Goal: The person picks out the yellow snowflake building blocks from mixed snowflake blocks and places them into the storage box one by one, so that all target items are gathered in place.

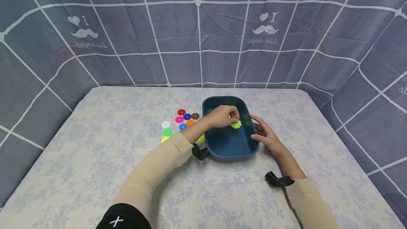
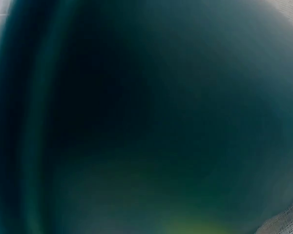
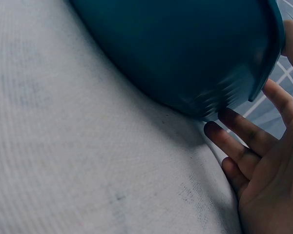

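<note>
A deep blue plastic bin (image 1: 230, 147) stands on the table. My left hand (image 1: 222, 116) reaches in over its left rim, thumb and fingers pinching a yellow-green notched plastic disc (image 1: 236, 124). Another bit of the same colour shows by the fingers. The left wrist view has only the bin's blurred dark wall (image 2: 185, 97) and a yellow-green blur low down. Along the bin's right side rests my right hand (image 1: 265, 135), its fingers spread and thumb at the rim. In the right wrist view, the fingertips (image 3: 227, 114) lie right at the bin's outer wall.
Left of the bin, several notched discs in different colours lie flat, among them a red disc (image 1: 181, 112), a white disc (image 1: 166, 124) and a green disc (image 1: 167, 132). A pale patterned cloth (image 1: 95, 165) covers the table. Behind hangs a grey checked curtain (image 1: 178, 27).
</note>
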Demonstrator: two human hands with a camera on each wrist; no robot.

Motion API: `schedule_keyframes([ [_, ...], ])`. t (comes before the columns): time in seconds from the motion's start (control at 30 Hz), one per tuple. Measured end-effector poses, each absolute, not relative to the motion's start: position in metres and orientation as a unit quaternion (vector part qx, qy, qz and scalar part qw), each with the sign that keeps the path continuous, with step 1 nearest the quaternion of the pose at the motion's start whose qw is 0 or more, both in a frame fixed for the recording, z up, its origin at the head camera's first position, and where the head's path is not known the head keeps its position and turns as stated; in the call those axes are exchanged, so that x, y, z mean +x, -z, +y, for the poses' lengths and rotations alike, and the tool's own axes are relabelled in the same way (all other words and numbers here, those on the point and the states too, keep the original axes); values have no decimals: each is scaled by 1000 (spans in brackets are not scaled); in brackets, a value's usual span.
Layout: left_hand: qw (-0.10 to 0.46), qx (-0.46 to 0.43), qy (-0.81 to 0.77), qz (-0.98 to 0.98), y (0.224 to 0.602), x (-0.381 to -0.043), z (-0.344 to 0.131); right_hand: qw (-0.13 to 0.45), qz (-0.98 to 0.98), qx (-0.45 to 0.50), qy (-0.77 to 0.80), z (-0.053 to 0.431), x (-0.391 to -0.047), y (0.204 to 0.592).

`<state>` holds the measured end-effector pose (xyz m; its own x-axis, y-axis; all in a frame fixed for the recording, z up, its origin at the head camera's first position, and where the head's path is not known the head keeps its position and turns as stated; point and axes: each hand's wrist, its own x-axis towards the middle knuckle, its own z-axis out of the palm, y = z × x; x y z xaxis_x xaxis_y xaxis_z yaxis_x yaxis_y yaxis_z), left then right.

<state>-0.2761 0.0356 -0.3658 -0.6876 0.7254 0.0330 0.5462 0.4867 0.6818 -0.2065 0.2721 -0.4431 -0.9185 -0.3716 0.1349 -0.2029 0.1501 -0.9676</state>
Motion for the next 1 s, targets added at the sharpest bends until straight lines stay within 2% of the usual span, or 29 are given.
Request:
schedule_keyframes([
  [0.53,192,386,-284,857,380,-285,41,64,759,-191,619,272,-207,444],
  [0.83,264,369,-323,831,384,-290,42,63,761,-186,618,272,-206,443],
  [1.0,286,350,-343,824,386,-290,45,63,756,-192,623,271,-207,443],
])
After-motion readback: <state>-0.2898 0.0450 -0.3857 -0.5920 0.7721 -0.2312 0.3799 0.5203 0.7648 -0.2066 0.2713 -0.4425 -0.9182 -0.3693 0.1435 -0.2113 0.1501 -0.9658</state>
